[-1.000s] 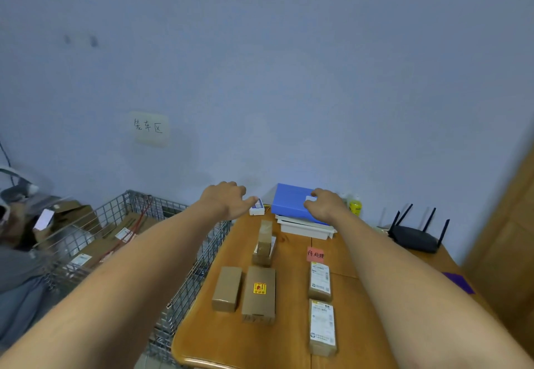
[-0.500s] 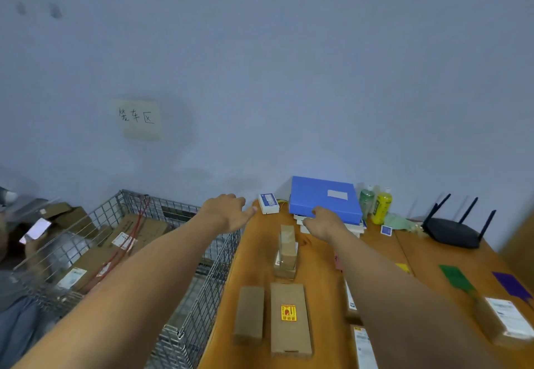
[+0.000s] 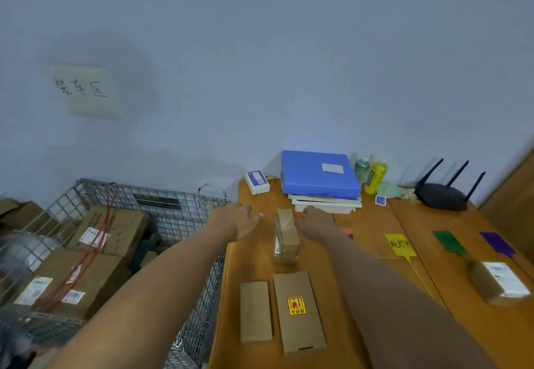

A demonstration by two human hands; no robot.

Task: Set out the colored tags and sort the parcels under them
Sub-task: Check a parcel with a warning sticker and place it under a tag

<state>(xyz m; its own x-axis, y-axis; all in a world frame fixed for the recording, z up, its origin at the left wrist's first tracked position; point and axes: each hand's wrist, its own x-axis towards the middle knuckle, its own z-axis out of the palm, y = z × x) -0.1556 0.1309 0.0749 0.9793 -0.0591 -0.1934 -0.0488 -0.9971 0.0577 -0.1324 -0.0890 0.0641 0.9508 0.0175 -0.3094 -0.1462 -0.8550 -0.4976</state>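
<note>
At centre frame, a stack of small parcels (image 3: 286,235) stands on the wooden table (image 3: 372,224). The left hand (image 3: 237,221) is to its left with fingers loosely spread, and the right hand (image 3: 315,221) is just beside its right. Two flat parcels (image 3: 299,311) lie at lower centre. At right lie a yellow tag (image 3: 400,244), a green tag (image 3: 449,243) and a purple tag (image 3: 497,243). A wire cage (image 3: 185,204) fills the lower left.

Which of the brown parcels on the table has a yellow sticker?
The longer flat parcel, just right of the plain flat parcel; no other shows yellow.
</note>
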